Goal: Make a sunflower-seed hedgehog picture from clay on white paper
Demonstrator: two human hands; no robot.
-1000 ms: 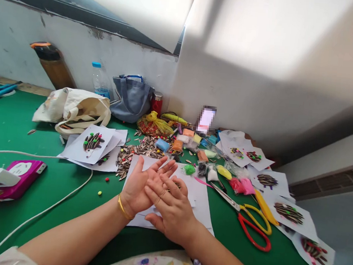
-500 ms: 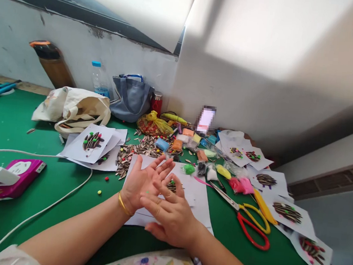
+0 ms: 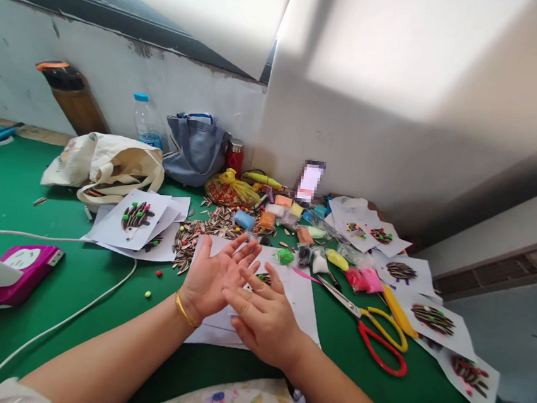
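Over white paper (image 3: 304,306), left hand (image 3: 211,281) palm-up, spread; right hand (image 3: 270,322) across its palm, fingers extended

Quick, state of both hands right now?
Left hand: open, palm up.
Right hand: open, fingers extended over the left hand; anything between them can't be told.

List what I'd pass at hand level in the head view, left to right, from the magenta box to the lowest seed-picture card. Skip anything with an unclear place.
Magenta box → yellow ball → red ball → left hand → right hand → scissors → lowest card.
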